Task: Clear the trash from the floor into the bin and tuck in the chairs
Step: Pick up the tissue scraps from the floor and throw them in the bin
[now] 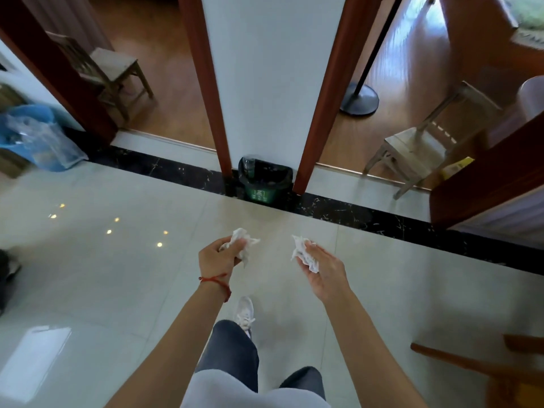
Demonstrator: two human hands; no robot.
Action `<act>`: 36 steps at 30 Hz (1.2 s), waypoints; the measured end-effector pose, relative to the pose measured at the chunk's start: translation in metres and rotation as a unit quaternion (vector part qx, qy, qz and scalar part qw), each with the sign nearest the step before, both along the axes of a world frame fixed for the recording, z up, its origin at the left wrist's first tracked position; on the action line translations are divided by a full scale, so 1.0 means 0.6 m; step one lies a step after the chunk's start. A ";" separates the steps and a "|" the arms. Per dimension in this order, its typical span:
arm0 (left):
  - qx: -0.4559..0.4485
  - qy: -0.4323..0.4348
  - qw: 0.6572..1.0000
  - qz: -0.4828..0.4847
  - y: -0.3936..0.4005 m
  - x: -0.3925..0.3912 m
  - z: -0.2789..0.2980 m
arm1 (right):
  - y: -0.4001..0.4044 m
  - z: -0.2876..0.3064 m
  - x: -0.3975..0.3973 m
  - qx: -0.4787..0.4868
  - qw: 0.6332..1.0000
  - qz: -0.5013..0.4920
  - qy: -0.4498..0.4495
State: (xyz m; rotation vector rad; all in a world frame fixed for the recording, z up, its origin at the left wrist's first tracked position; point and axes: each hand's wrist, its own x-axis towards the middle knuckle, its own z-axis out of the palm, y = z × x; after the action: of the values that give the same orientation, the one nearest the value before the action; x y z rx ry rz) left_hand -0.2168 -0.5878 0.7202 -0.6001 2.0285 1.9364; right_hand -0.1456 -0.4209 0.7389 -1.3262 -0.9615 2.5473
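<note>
Centre of frame: left hand [216, 254] grips a crumpled tissue [241, 244]; right hand [322, 267], half open, loosely cradles a second tissue [304, 254]. Green bin [265, 184] stands ahead at centre. Risk: the loosely held tissue may drop short of the bin.

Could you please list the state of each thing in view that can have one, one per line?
Left hand: grips a crumpled tissue.
Right hand: holds a second crumpled tissue.
Green bin: upright, open, black liner, against the wall.
Blue basket: tilted, with clear plastic inside.
Left chair: upright.
Right chair: upright, in the doorway.
</note>
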 end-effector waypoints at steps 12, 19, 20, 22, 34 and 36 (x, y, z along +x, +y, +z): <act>-0.018 -0.026 0.999 -0.029 0.087 -0.303 -0.003 | 0.094 -0.024 -0.289 -0.010 0.998 -0.037 -0.049; -0.017 -0.044 0.999 -0.003 0.176 -0.431 -0.028 | 0.180 -0.065 -0.428 -0.006 0.998 0.002 -0.070; -0.021 -0.047 0.999 -0.001 0.185 -0.444 -0.033 | 0.191 -0.072 -0.444 -0.003 0.997 0.005 -0.076; -0.025 -0.052 0.998 0.001 0.202 -0.473 -0.045 | 0.211 -0.089 -0.477 -0.006 0.996 0.008 -0.085; -0.023 -0.113 0.993 0.021 0.256 -0.628 -0.214 | 0.253 -0.259 -0.640 -0.005 0.992 0.043 -0.119; -0.020 -0.127 0.992 0.020 0.261 -0.648 -0.254 | 0.252 -0.301 -0.656 -0.010 0.990 0.035 -0.137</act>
State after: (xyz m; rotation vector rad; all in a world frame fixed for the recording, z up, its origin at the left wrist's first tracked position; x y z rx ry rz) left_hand -0.6055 -0.4311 0.5681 -0.8539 1.9120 1.7435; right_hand -0.5389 -0.2697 0.5583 -1.7128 -1.0452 2.4725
